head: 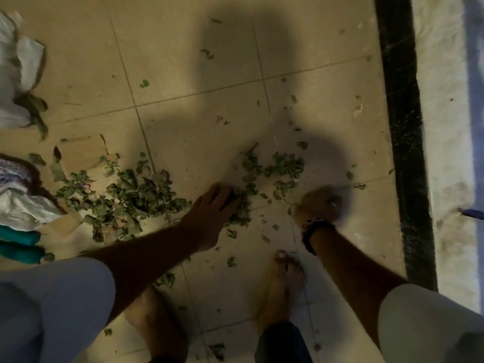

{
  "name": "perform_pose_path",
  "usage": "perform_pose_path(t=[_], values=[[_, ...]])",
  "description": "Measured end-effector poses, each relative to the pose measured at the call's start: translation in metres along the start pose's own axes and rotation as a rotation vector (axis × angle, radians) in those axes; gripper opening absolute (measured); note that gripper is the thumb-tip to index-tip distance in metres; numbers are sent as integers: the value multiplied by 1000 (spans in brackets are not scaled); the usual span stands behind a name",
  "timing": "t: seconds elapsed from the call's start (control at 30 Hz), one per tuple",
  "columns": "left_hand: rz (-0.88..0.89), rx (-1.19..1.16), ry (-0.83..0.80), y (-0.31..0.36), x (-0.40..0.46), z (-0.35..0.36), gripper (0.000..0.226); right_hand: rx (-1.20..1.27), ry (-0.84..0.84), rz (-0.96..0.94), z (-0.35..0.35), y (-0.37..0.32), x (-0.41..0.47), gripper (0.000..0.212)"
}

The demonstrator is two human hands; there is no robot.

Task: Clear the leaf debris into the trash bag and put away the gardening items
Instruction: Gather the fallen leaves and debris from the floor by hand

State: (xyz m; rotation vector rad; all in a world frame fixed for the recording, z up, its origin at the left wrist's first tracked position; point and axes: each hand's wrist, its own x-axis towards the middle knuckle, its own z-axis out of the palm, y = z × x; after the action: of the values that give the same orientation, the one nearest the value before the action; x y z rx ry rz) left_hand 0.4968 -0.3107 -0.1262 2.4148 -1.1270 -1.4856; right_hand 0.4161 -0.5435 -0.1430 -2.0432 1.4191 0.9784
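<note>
1. Down low, tiled floor (183,74) spreads wide, black strip (400,127) along its right.
2. White bag (18,74) crumpled far left, contents hidden.
3. Leaf debris (125,197) piled centre-left.
4. Left hand (212,213), fingers straight, presses leaves; right hand (318,203) blurred, grip unclear.

The scene is dim, in a warm yellowish cast. A large soft-edged shadow falls across the beige tiled floor (183,74), spreading up from the person toward the top of the frame, so the light comes from behind and above. The pale strip beyond the black threshold bar (400,127) looks brighter and bluish. The right hand (320,203) is smeared by motion blur; the whole picture is soft and grainy, with the floor lines bending at the edges.
</note>
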Motion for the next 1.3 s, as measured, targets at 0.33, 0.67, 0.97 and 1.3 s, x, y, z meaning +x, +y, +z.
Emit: perform_pose_path(t=[0.33,0.67,0.97,1.3], values=[[-172,-59,328,-16,8,-22,76,-224,281,-251,-53,-61,54,92],[-222,-154,279,-8,34,-36,89,-432,-137,-759,53,-72,-51,71],[-677,-75,449,-68,19,-49,94,-369,202,-456,-20,-102,29,75],[-388,-267,412,-32,-30,22,86,-482,-27,-876,79,-73,-61,77]])
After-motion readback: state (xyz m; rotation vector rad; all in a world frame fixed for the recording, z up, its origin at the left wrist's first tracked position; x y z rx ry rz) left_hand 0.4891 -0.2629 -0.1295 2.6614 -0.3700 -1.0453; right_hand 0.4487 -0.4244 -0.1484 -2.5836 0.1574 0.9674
